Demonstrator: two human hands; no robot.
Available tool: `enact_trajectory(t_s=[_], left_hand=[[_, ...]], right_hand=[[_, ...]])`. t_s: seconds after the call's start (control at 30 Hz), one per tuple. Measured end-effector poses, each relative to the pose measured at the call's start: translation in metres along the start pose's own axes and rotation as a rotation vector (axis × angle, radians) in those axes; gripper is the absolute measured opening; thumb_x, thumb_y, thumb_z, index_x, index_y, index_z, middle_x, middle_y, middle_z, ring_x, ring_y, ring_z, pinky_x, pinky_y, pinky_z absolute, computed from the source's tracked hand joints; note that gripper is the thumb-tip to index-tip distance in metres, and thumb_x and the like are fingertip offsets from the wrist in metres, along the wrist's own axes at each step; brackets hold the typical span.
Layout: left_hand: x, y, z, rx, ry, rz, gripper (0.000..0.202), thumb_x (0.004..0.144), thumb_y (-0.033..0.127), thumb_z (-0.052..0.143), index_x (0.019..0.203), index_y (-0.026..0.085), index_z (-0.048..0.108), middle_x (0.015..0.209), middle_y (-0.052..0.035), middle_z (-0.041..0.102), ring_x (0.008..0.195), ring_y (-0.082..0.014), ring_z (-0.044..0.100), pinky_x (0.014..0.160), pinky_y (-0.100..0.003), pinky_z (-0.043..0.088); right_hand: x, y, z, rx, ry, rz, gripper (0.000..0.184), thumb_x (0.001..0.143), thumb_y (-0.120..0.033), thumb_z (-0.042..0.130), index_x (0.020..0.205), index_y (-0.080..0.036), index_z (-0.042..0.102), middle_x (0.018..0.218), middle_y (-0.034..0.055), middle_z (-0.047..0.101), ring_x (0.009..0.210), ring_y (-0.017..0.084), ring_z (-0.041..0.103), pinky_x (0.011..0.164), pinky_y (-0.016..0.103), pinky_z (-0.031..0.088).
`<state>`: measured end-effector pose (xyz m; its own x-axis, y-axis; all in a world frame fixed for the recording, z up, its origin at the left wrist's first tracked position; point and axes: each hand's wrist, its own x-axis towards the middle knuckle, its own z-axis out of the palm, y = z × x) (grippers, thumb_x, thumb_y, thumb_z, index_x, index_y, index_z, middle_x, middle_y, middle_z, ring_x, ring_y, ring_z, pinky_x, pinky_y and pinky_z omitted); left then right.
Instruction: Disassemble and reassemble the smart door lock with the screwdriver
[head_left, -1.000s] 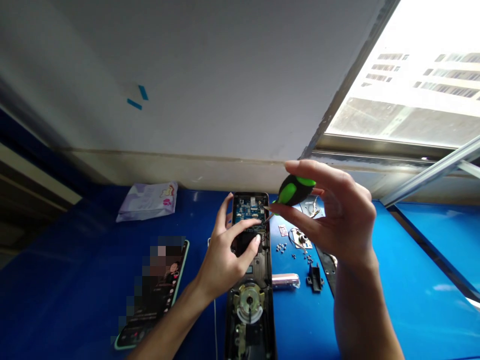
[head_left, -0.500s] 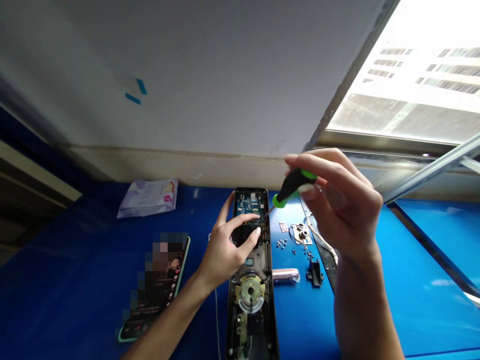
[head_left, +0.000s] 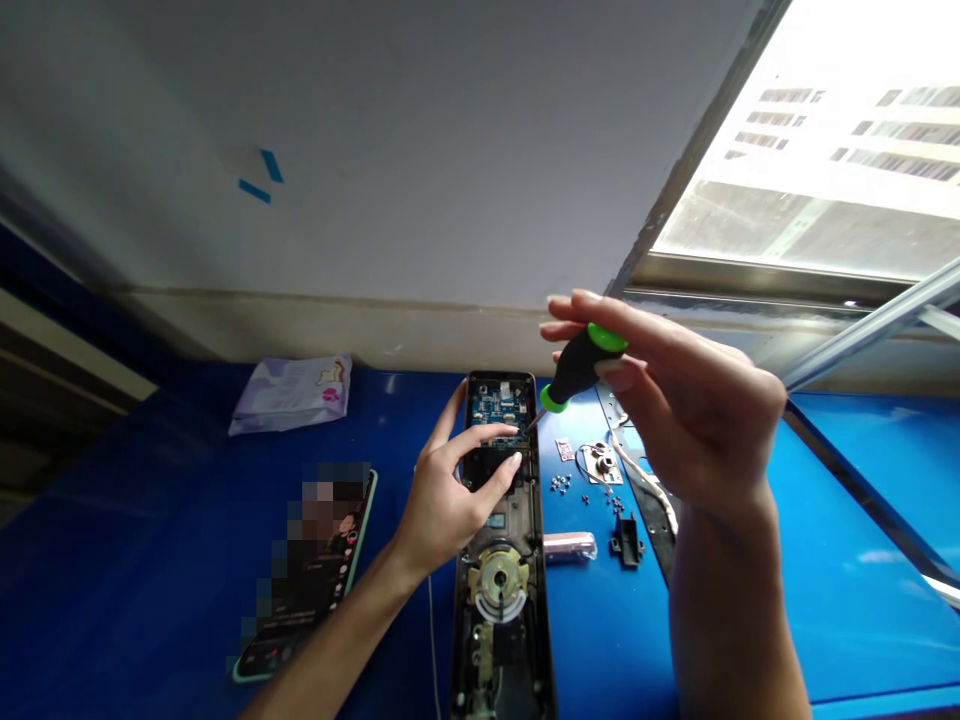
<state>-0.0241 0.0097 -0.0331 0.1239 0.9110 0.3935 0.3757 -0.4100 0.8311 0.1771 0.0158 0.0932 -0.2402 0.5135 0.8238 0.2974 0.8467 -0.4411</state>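
A long black device housing (head_left: 504,516) lies open on the blue table, with a circuit board (head_left: 499,403) at its far end and a round metal part (head_left: 499,583) nearer me. My left hand (head_left: 454,490) grips the housing from the left, some fingers along its outer side. Its index finger and thumb reach inside, by the board's lower edge. In my right hand (head_left: 667,400) is a black and green screwdriver (head_left: 576,368), held between thumb and fingers. The shaft slants down to the board's right edge, close to my left index fingertip; the exact contact point is too small to see.
Right of the housing lie several small screws (head_left: 561,484), a small camera-like module (head_left: 602,463), a black bracket (head_left: 627,542) and a pinkish wrapped cylinder (head_left: 570,546). A phone (head_left: 319,580) and a purple packet (head_left: 291,393) lie left. A wall and window stand behind.
My right hand's fingers have stretched out further along the screwdriver handle, and the handle has shifted slightly left. My left hand stays on the housing. The view has moved slightly.
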Motion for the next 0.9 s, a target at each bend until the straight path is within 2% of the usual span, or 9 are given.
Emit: enact_trajectory(t_s=[0.13, 0.2, 0.33, 0.47, 0.53, 0.63, 0.7, 0.8, 0.9], left_hand=[[-0.0004, -0.0004, 0.0008, -0.01, 0.012, 0.008, 0.026, 0.091, 0.041, 0.076, 0.113, 0.028, 0.081, 0.169, -0.0067, 0.043, 0.153, -0.0332, 0.047, 0.129, -0.055, 0.039], [-0.0007, -0.0007, 0.0009, -0.015, 0.012, 0.006, 0.027, 0.091, 0.041, 0.076, 0.113, 0.028, 0.081, 0.17, -0.0069, 0.043, 0.153, -0.0332, 0.048, 0.128, -0.055, 0.04], [-0.0012, -0.0005, 0.0008, -0.017, 0.016, 0.007, 0.026, 0.09, 0.041, 0.076, 0.113, 0.029, 0.081, 0.169, -0.0065, 0.043, 0.153, -0.0333, 0.048, 0.128, -0.056, 0.039], [-0.0012, 0.0005, 0.0007, -0.026, 0.017, 0.01, 0.025, 0.091, 0.041, 0.076, 0.112, 0.029, 0.081, 0.168, -0.0066, 0.045, 0.153, -0.0335, 0.047, 0.128, -0.056, 0.04], [-0.0013, 0.0007, 0.0006, -0.028, 0.016, 0.012, 0.025, 0.091, 0.041, 0.076, 0.112, 0.029, 0.081, 0.168, -0.0061, 0.046, 0.153, -0.0335, 0.047, 0.128, -0.056, 0.04], [-0.0017, 0.0008, 0.0004, -0.025, 0.018, 0.017, 0.024, 0.091, 0.04, 0.076, 0.112, 0.029, 0.081, 0.168, -0.0053, 0.045, 0.154, -0.033, 0.047, 0.128, -0.055, 0.039], [-0.0018, 0.0012, 0.0002, -0.025, 0.02, 0.018, 0.024, 0.09, 0.04, 0.076, 0.111, 0.029, 0.081, 0.168, -0.0054, 0.045, 0.154, -0.033, 0.046, 0.129, -0.054, 0.039], [-0.0017, 0.0024, -0.0002, -0.032, 0.015, 0.009, 0.024, 0.09, 0.04, 0.077, 0.111, 0.028, 0.081, 0.168, -0.0063, 0.045, 0.154, -0.0331, 0.046, 0.128, -0.054, 0.039], [-0.0013, 0.0034, -0.0006, -0.03, 0.013, 0.013, 0.024, 0.091, 0.039, 0.076, 0.111, 0.028, 0.081, 0.167, -0.0063, 0.047, 0.154, -0.0325, 0.047, 0.128, -0.054, 0.04]], right_hand=[[-0.0001, 0.0019, 0.0003, -0.095, 0.132, -0.018, 0.035, 0.087, -0.025, 0.085, 0.12, -0.035, 0.08, 0.099, 0.0028, 0.074, 0.085, 0.021, 0.072, 0.073, 0.04, 0.067], [0.0007, 0.0012, -0.0008, -0.114, 0.104, 0.0, 0.03, 0.094, -0.028, 0.077, 0.124, -0.033, 0.079, 0.103, 0.0057, 0.072, 0.093, 0.023, 0.072, 0.082, 0.043, 0.067], [0.0005, 0.0009, -0.0034, 0.023, -0.065, 0.024, 0.043, 0.105, -0.019, 0.056, 0.143, -0.035, 0.066, 0.129, 0.006, 0.075, 0.116, 0.027, 0.073, 0.096, 0.05, 0.066], [-0.0012, 0.0028, -0.0045, -0.057, 0.079, -0.02, 0.039, 0.086, -0.025, 0.086, 0.123, -0.036, 0.079, 0.099, 0.002, 0.075, 0.088, 0.021, 0.072, 0.073, 0.039, 0.067], [-0.0011, 0.0015, -0.005, -0.119, 0.125, -0.002, 0.032, 0.087, -0.031, 0.086, 0.118, -0.034, 0.081, 0.094, 0.0026, 0.069, 0.085, 0.02, 0.068, 0.071, 0.038, 0.065], [-0.0007, -0.0012, -0.0062, -0.047, 0.012, 0.053, 0.033, 0.101, -0.029, 0.066, 0.132, -0.033, 0.075, 0.117, 0.0075, 0.075, 0.104, 0.025, 0.074, 0.086, 0.044, 0.067], [-0.0009, -0.0006, -0.0066, 0.056, -0.041, 0.041, 0.04, 0.101, -0.022, 0.064, 0.139, -0.033, 0.07, 0.127, 0.0071, 0.076, 0.11, 0.027, 0.076, 0.091, 0.047, 0.068], [-0.0013, 0.0029, -0.0067, 0.031, 0.038, -0.028, 0.043, 0.09, -0.017, 0.08, 0.129, -0.034, 0.076, 0.108, 0.0028, 0.078, 0.093, 0.022, 0.076, 0.076, 0.04, 0.067], [-0.0006, 0.0031, -0.0072, -0.076, 0.12, -0.025, 0.037, 0.081, -0.025, 0.09, 0.116, -0.034, 0.082, 0.091, 0.001, 0.07, 0.083, 0.019, 0.068, 0.068, 0.035, 0.063]])
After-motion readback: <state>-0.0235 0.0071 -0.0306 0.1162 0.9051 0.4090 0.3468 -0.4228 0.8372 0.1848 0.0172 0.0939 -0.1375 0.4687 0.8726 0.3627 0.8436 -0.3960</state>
